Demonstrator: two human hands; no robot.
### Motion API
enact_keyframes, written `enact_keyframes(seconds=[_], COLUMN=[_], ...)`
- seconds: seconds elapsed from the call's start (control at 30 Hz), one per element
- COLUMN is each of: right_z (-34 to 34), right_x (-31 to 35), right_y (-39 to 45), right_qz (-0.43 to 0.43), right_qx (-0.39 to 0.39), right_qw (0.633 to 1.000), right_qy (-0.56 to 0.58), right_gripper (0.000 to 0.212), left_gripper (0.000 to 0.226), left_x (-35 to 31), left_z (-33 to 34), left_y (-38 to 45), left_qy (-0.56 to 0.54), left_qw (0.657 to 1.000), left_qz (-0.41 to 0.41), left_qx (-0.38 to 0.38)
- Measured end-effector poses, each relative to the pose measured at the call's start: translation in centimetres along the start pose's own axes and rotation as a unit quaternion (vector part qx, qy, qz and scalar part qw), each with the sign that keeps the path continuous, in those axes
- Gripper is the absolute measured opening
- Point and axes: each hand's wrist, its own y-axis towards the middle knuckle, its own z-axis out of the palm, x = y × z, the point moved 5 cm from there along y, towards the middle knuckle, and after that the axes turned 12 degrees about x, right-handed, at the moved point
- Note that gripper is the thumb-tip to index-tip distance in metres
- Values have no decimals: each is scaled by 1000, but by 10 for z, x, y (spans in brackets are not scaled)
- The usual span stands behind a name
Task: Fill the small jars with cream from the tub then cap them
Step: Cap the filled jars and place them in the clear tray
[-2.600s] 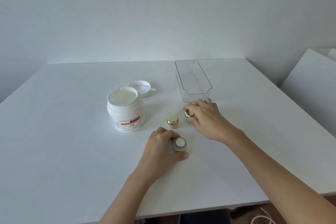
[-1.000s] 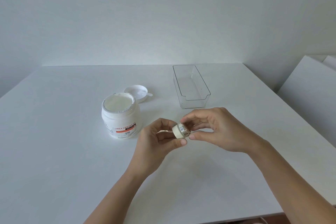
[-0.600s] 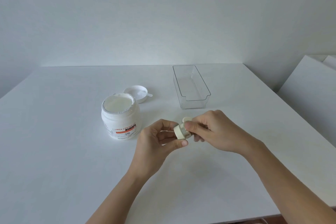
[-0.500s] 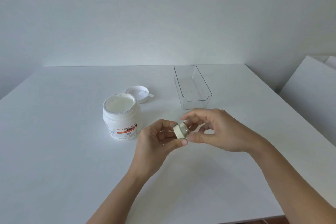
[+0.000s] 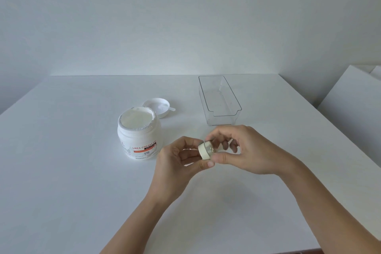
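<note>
Head view: both hands meet above the table (image 5: 72, 171), sharing one small jar (image 5: 203, 151) turned on its side. Left hand (image 5: 175, 163) pinches the cream-coloured jar body between thumb and fingers; right hand (image 5: 245, 150) is closed on its shiny cap (image 5: 210, 147). Beyond the left hand stands the open cream tub (image 5: 139, 135), its lid (image 5: 156, 106) further back. Beyond the right hand sits a clear bin (image 5: 220, 101).
</note>
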Motion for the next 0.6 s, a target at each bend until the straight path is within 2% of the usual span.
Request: enact_keyframes(seconds=[0.03, 0.13, 0.17, 0.23, 0.3, 0.4, 0.6], right_z=[1, 3, 2, -2, -4, -2, 6], right_x=[0, -5, -7, -6, -4, -2, -5], right_y=[2, 6, 6, 4, 2, 2, 7], right_qz=[5, 37, 44, 29, 1, -7, 28], right_qx=[-9, -37, -45, -49, -28, -21, -29], right_qw=[1000, 999, 998, 998, 999, 999, 999], right_qy=[5, -7, -15, -7, 26, 37, 29], right_gripper=[15, 47, 52, 46, 28, 18, 32], left_gripper=[40, 38, 38, 38, 37, 38, 36], left_x=[0, 1, 1, 0, -1, -1, -2], left_z=[1, 1, 0, -2, -2, -2, -2], left_y=[0, 0, 0, 0, 0, -1, -1], left_qy=[3, 13, 16, 19, 23, 32, 52], left_qw=[1000, 1000, 1000, 1000, 1000, 999, 999], left_qz=[0, 0, 0, -1, 0, 4, 11], left_qx=[1, 3, 2, -4, -4, -7, -8])
